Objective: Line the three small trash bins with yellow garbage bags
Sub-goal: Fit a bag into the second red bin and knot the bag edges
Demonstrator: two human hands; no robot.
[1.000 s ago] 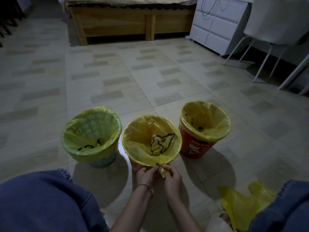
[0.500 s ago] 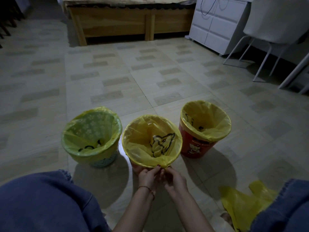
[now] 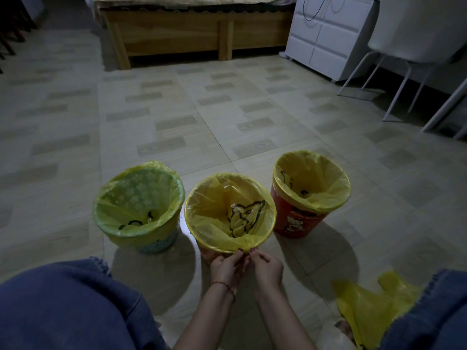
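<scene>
At the middle bin's [image 3: 204, 252] near rim, bag slack [image 3: 243, 245] is pinched by the left hand [image 3: 227, 267] and right hand [image 3: 267, 267]; it should be tucked snugly.

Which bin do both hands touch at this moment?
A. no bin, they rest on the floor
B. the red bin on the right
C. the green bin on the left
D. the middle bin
D: the left hand and right hand pinch the yellow bag at the near rim of the middle bin.
</scene>
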